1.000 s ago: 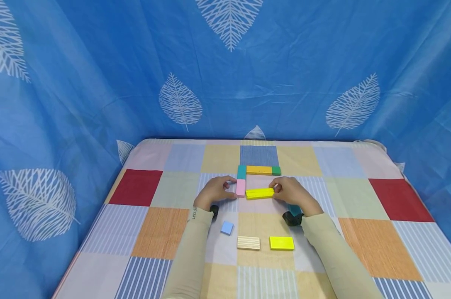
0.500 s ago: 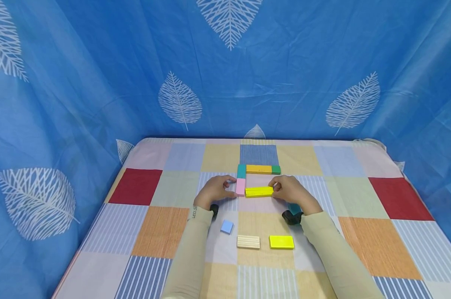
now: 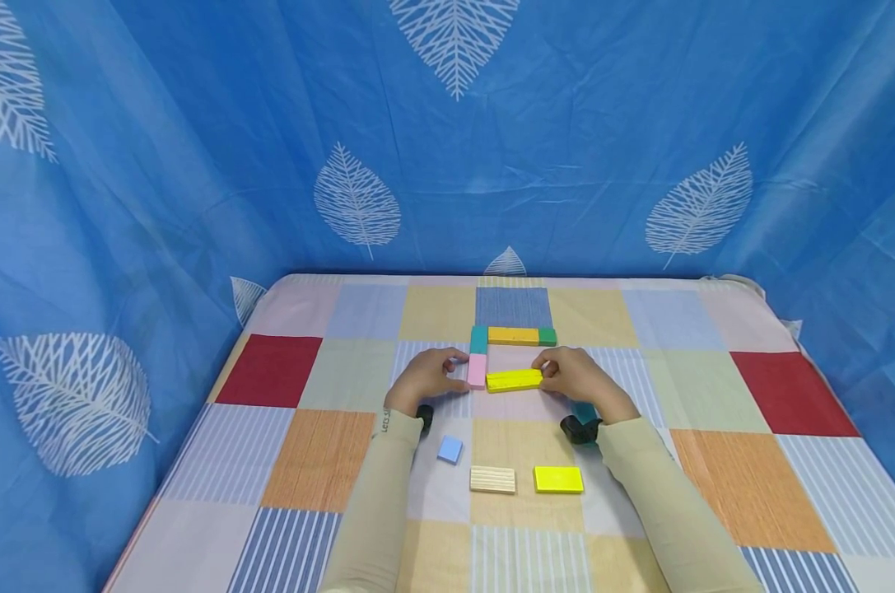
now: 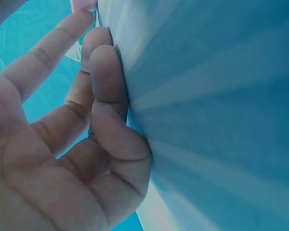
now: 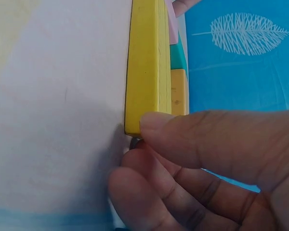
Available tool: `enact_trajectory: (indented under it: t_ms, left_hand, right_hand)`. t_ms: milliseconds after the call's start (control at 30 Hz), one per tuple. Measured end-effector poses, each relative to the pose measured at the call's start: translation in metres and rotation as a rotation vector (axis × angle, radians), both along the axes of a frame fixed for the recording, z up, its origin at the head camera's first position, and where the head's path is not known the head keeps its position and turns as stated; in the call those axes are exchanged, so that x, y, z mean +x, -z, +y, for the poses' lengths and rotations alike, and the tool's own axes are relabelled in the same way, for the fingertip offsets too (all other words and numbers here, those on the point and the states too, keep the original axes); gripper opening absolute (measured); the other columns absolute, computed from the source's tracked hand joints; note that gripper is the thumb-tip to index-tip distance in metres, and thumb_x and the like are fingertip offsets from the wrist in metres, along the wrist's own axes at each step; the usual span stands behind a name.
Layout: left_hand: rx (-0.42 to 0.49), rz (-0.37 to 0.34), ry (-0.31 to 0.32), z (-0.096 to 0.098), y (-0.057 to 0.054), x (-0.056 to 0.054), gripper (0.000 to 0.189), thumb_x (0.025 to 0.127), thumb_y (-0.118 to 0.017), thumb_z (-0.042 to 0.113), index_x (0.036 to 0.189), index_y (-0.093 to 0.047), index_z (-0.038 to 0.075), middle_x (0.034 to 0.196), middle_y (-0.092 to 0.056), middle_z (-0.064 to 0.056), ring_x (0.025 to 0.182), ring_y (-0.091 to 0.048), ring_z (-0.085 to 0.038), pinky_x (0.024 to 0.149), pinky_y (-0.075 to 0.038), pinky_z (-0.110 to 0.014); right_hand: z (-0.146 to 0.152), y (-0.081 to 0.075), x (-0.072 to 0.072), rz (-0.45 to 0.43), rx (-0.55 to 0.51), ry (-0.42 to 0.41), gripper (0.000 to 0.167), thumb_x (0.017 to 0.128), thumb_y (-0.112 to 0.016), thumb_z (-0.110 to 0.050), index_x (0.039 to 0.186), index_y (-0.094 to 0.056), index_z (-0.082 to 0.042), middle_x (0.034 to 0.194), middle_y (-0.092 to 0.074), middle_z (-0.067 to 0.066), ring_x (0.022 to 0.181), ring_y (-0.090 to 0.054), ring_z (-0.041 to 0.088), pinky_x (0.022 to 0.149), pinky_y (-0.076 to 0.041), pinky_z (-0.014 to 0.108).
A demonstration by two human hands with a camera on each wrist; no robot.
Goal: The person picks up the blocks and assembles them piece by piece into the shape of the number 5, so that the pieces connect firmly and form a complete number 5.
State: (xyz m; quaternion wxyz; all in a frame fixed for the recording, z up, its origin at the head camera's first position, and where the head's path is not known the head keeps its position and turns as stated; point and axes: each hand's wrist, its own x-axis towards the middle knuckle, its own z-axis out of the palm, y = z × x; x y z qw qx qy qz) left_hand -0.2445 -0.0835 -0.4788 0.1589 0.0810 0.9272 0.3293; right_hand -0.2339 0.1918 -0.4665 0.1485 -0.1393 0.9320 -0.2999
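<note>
My left hand [image 3: 428,380] has its thumb and index finger at the left side of a pink block [image 3: 477,371]; in the left wrist view the index fingertip touches the pink block [image 4: 84,5], while the other fingers curl against the cloth. My right hand [image 3: 576,379] pinches the right end of a long yellow block [image 3: 514,380] between thumb and fingers. The yellow block's left end lies close to the pink block, slightly tilted. Beyond the pink block a teal block [image 3: 479,339] continues the line, then an orange block [image 3: 513,336] and a green block [image 3: 547,336] run rightward.
Nearer on the patchwork cloth [image 3: 328,461] lie a small blue block [image 3: 450,450], a ribbed wooden block [image 3: 493,479] and a flat yellow block [image 3: 558,479]. Another teal block [image 3: 585,412] is partly hidden by the right wrist. A blue curtain [image 3: 566,123] stands behind the table.
The long yellow block's right end swings slightly, levelling half a second ago and now tilting up a little again. Left hand and other blocks stay put.
</note>
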Motion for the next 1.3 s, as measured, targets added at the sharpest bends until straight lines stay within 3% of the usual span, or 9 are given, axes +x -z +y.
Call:
enact_trajectory:
  t_ms: [600, 800, 933, 1133, 1300]
  left_hand:
    - [-0.002, 0.001, -0.002, 0.000, -0.003, 0.004, 0.056, 0.089, -0.092, 0.017, 0.141, -0.073, 0.012, 0.109, -0.068, -0.007, 0.099, -0.057, -0.024, 0.090, -0.053, -0.037]
    - [0.087, -0.023, 0.020, -0.008, -0.004, 0.006, 0.063, 0.090, -0.090, 0.018, 0.148, -0.065, 0.008, 0.115, -0.066, -0.009, 0.104, -0.057, -0.025, 0.096, -0.053, -0.039]
    - [0.175, -0.026, 0.050, -0.017, -0.002, 0.009, 0.063, 0.095, -0.085, 0.018, 0.152, -0.060, 0.007, 0.127, -0.067, -0.014, 0.112, -0.060, -0.029, 0.105, -0.053, -0.045]
    - [0.237, 0.042, 0.119, -0.027, -0.005, 0.013, 0.056, 0.102, -0.076, 0.013, 0.154, -0.058, 0.007, 0.138, -0.066, -0.019, 0.122, -0.065, -0.037, 0.109, -0.053, -0.051]
    - [0.275, 0.095, 0.211, -0.033, -0.010, 0.018, 0.052, 0.104, -0.073, 0.009, 0.153, -0.058, 0.003, 0.138, -0.066, -0.022, 0.120, -0.065, -0.040, 0.107, -0.053, -0.051]
  right_hand:
    - [0.003, 0.001, 0.001, -0.015, -0.035, -0.003, 0.030, 0.095, -0.076, 0.002, 0.124, -0.072, 0.007, 0.097, -0.071, 0.014, 0.081, -0.062, 0.023, 0.079, -0.056, 0.040]
    - [0.011, 0.006, 0.006, 0.019, -0.186, 0.048, 0.029, 0.099, -0.068, -0.002, 0.126, -0.071, 0.009, 0.095, -0.071, 0.013, 0.068, -0.062, 0.019, 0.068, -0.056, 0.034]
    - [0.020, 0.008, 0.010, 0.030, -0.302, 0.093, 0.029, 0.103, -0.065, -0.004, 0.128, -0.070, 0.009, 0.100, -0.072, 0.016, 0.073, -0.064, 0.022, 0.068, -0.055, 0.034]
    - [0.034, 0.007, 0.015, 0.019, -0.449, 0.146, 0.030, 0.109, -0.063, -0.006, 0.133, -0.068, 0.011, 0.110, -0.072, 0.024, 0.082, -0.064, 0.026, 0.071, -0.055, 0.032]
    - [0.045, 0.009, 0.018, 0.044, -0.483, 0.140, 0.029, 0.110, -0.061, -0.007, 0.132, -0.067, 0.012, 0.115, -0.071, 0.028, 0.085, -0.065, 0.025, 0.075, -0.057, 0.030]
